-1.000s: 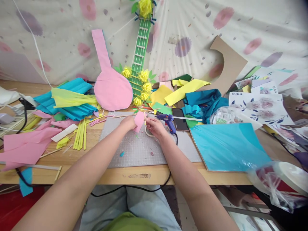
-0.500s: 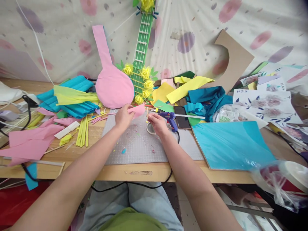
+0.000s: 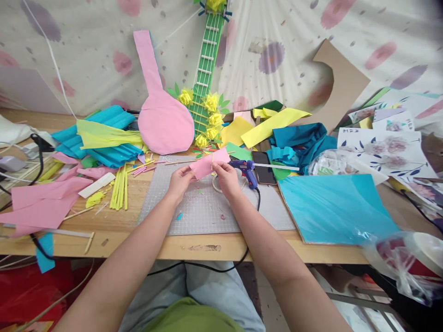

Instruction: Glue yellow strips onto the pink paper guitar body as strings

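I've got a pink rectangular paper piece [image 3: 203,166] slanting above the grey gridded mat [image 3: 194,214]; short thin tan stick [image 3: 212,159] roughly upright before it; can't tell if touching.

In front of flower-print backdrop [image 3: 114,27]: green stringed instrument [image 3: 205,69] with yellow paper flowers [image 3: 211,102], brown cardboard cutout [image 3: 346,83] standing to its right. Left on worktop [image 3: 116,228]: yellow crepe sheet [image 3: 107,134] lying over blue crepe folds [image 3: 116,159], yellow strips [image 3: 119,186] nearby. Right: dark-screened phone [image 3: 266,169], flower-print papers [image 3: 384,150], flat blue sheet [image 3: 335,207], roll in clear plastic [image 3: 424,256] near front edge.
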Motion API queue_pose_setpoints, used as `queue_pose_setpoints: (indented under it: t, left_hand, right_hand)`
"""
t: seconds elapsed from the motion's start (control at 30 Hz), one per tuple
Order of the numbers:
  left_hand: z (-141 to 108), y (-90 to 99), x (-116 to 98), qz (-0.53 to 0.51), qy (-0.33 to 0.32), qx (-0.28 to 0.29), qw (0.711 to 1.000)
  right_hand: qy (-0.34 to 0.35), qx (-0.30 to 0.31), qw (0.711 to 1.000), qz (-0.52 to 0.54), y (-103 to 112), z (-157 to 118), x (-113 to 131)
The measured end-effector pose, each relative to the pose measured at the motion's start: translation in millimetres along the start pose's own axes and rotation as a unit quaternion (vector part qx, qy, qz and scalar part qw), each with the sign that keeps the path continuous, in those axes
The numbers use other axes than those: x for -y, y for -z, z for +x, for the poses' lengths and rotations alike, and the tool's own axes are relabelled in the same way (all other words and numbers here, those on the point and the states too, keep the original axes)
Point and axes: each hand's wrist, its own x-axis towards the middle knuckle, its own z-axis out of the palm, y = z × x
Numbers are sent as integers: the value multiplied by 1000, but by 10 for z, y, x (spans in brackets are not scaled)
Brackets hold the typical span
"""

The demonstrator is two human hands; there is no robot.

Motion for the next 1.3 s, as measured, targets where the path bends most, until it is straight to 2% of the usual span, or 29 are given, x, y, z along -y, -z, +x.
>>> queue_pose_setpoints:
  t: [0.07,0.13,0.2,0.27,0.33,0.43,0.5,0.57,0.7,1.03,1.3]
  left_hand:
    - [-18,-28,-7,-9,17,6,1000]
    - [-19,-39,-2,-15,18,-5,1000]
    - [-9,-31,5,-20,16,-22,999]
    - [5,-15,12,-18,23,-28,999]
    - [11,-4,15,-10,36,-16,999]
    - [-1,3,10,0,53,26,998]
    - [-16,5,-9,0,57,59,997]
    - [-29,8,-38,-7,61,83,995]
    - [-45,8,-88,-23,76,94,992]
    - [-87,-9,-98,-15,86,104,991]
    - [-83,-13,-54,16,63,103,993]
  right_hand:
    - [-8,-6,1000,2,30,23,-13]
    - [0,-24,999,-48,73,31,11]
    - [52,-76,984,-155,110,21,69]
    - [130,-112,950,-259,117,-6,136]
    - [170,-61,937,-299,81,-44,173]
    - [128,83,946,-288,-11,-93,129]
    - [101,121,941,-299,-51,-105,55]
    - [94,126,933,-323,-58,-99,-17]
    - [108,122,919,-360,-26,-70,-84]
    - [174,130,868,-446,-35,-94,-27]
    - [204,123,830,-504,-67,-121,3]
